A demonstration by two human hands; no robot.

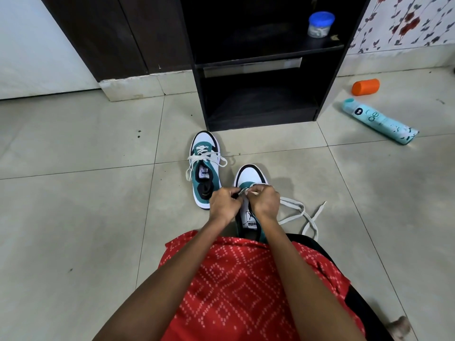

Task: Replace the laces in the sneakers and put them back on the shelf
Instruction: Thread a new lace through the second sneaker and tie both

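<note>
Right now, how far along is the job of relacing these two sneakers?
Roughly halfway, I'd judge. Done: the far sneaker carries a white lace through its eyelets, ends hanging untied. In hand: the left hand and right hand pinch the loose lace over the near sneaker, much of it trailing on the tiles. Left: finish that lacing, then set both sneakers on the dark shelf.

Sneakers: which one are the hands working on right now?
The nearer sneaker, to the right of the other. The left hand and right hand pinch its lace at the eyelets. The farther sneaker stands untouched beside it.
</note>
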